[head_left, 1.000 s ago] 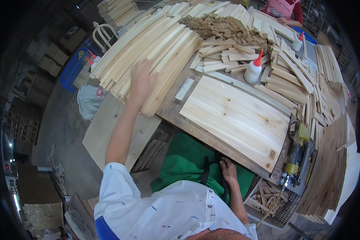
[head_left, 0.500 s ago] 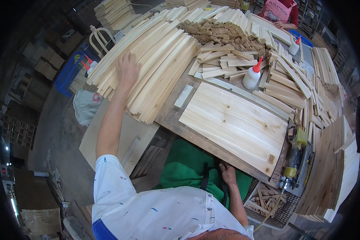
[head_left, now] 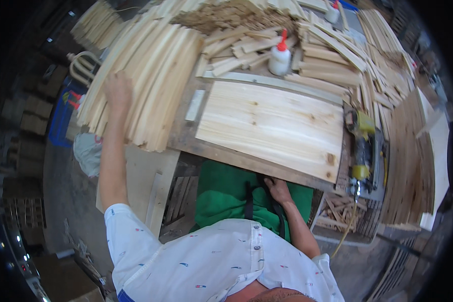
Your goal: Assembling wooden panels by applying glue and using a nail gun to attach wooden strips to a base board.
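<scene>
My left hand (head_left: 118, 91) reaches out over a thick stack of long pale wooden slats (head_left: 161, 75) on the left of the workbench. Its fingers lie over the slats, apart but somewhat blurred; no slat is lifted from the stack. My right hand (head_left: 278, 191) is low by the bench's front edge, over the green apron (head_left: 219, 194) on my lap. Its fingertips are partly hidden, and whether they hold anything does not show. Between the hands, a flat pale wooden panel (head_left: 272, 128) with knots lies on the workbench (head_left: 226, 157).
A white glue bottle (head_left: 280, 59) with a red tip stands behind the panel, among short wood strips (head_left: 332, 68). A yellow and black nail gun (head_left: 361, 146) lies to its right, near stacked panels (head_left: 412, 166). Below sits a crate of offcuts (head_left: 337, 214).
The view has swung, shifting the bench leftward and upward in the picture. My left hand stays over the slat stack; my right hand stays by the bench's edge. The co-worker has left the view.
</scene>
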The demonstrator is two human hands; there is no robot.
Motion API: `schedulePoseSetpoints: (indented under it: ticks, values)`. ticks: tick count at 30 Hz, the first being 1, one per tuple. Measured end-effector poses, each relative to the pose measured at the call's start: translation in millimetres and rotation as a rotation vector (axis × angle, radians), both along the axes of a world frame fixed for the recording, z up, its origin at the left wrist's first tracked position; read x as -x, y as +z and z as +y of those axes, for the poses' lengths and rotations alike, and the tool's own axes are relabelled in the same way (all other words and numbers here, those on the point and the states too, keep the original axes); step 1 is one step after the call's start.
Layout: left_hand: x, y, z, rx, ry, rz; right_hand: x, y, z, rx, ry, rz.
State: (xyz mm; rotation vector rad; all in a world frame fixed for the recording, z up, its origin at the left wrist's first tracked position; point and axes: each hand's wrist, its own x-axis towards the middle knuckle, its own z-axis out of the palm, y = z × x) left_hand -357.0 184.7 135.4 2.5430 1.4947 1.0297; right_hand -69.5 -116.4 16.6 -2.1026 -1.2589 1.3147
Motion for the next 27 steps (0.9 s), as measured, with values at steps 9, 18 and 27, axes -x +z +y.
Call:
schedulePoseSetpoints:
  ticks: [9, 18, 27]
  values:
    - [-32.5, 2.5, 126.0, -0.201, 0.143, 0.316, -29.5, -35.2, -63.4, -0.059, -0.336, -0.034]
    - [-31.5, 6.4, 139.4, -0.281, 0.101, 0.279, -40.8, -29.6, -30.1, -0.053, -0.301, 0.004]
    - [-19.0, 57.2, 162.4, -0.332, 0.256, 0.308, -67.3, -30.4, 37.3, -0.199, -0.205, -0.003]
